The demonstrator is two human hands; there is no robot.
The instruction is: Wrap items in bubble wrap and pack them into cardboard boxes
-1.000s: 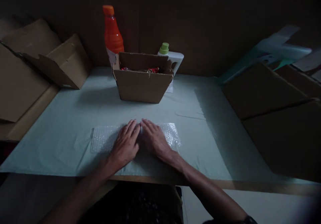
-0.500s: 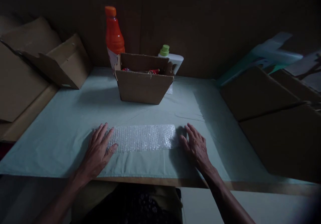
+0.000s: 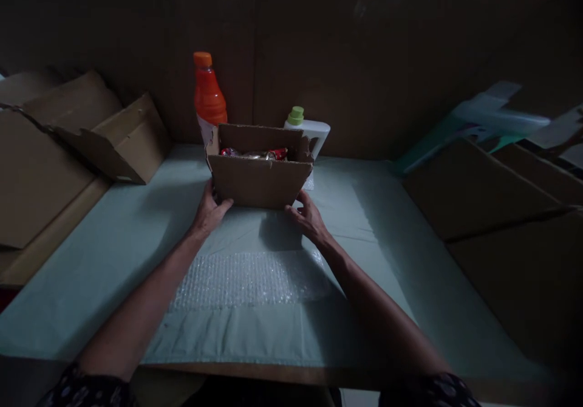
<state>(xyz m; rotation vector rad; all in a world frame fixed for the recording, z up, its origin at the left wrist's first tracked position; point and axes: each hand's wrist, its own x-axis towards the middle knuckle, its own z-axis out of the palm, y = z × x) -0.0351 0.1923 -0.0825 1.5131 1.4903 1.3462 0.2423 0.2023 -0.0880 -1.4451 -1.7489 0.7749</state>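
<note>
An open cardboard box [image 3: 257, 183] with red and shiny wrapped items [image 3: 257, 153] inside stands near the back of the cloth. My left hand [image 3: 210, 211] holds its lower left corner, thumb on the front face and fingers round the side. At the lower right corner my right hand [image 3: 307, 214] grips it the same way, some fingertips hidden behind the cardboard. A flat strip of bubble wrap [image 3: 250, 279] lies between my forearms, closer to the table's front edge. Whether the box is slightly lifted, I cannot tell.
Behind the box are an orange-capped red bottle [image 3: 209, 98] and a white jug [image 3: 314, 130] with a green cap. Cardboard boxes [image 3: 132, 140] line the left side. On the right, a teal-and-white bottle [image 3: 478, 118] leans behind another carton [image 3: 473, 188]. Pale green cloth [image 3: 387, 231] covers the table.
Both hands have left the ends of the bubble wrap and reached forward to the cardboard box, taking hold of its lower corners. The camera view has tilted up somewhat.
</note>
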